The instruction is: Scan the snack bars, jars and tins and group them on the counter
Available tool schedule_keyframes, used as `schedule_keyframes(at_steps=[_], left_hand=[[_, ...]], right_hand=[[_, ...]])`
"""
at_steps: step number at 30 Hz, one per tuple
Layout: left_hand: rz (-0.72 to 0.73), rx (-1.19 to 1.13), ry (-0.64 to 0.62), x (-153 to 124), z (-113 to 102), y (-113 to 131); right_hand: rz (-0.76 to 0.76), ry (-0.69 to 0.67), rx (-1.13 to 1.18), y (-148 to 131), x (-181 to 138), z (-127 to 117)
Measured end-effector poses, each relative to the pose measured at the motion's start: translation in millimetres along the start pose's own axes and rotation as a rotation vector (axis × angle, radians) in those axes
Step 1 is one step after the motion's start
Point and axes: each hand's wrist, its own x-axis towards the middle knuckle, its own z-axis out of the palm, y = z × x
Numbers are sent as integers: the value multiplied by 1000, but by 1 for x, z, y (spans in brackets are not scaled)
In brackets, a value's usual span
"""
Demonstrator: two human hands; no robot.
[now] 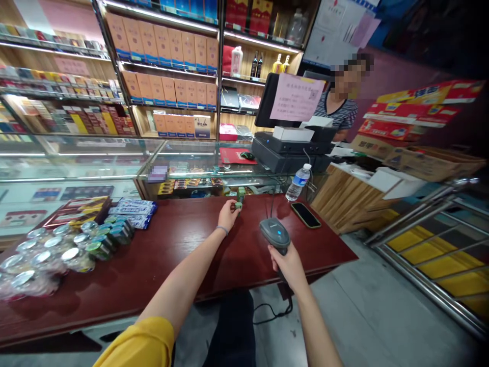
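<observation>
My right hand (289, 263) is wrapped around the handle of a grey barcode scanner (273, 230), held over the right part of the dark red table (171, 255). A blue light glows on the scanner's top. Farther off, my left hand (227, 216) pinches a small green item (238, 205) by the table's far edge; its kind is too small to make out. Another small green item (241, 193) stands just behind it. To the right of the scanner lies a phone (306, 215), and a water bottle (298, 182) stands behind the phone.
Several clear jars (49, 260), small green cans (100, 250) and blue-and-white packets (133, 211) sit on the table's left. Beyond are a glass counter (191, 155), a monitor (266, 102) and stocked shelves. A person (346, 109) stands behind the monitor. A metal railing (416, 211) is at right.
</observation>
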Motion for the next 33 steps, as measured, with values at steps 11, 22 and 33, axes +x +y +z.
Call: schedule_keyframes(at_steps=[11, 22, 33], left_hand=[[29, 40, 20, 31, 30, -24], [66, 133, 69, 42, 33, -34], [9, 162, 81, 47, 36, -28]], right_hand=[[13, 5, -12, 8, 27, -9], [34, -11, -15, 3, 29, -8], [36, -27, 5, 7, 29, -5]])
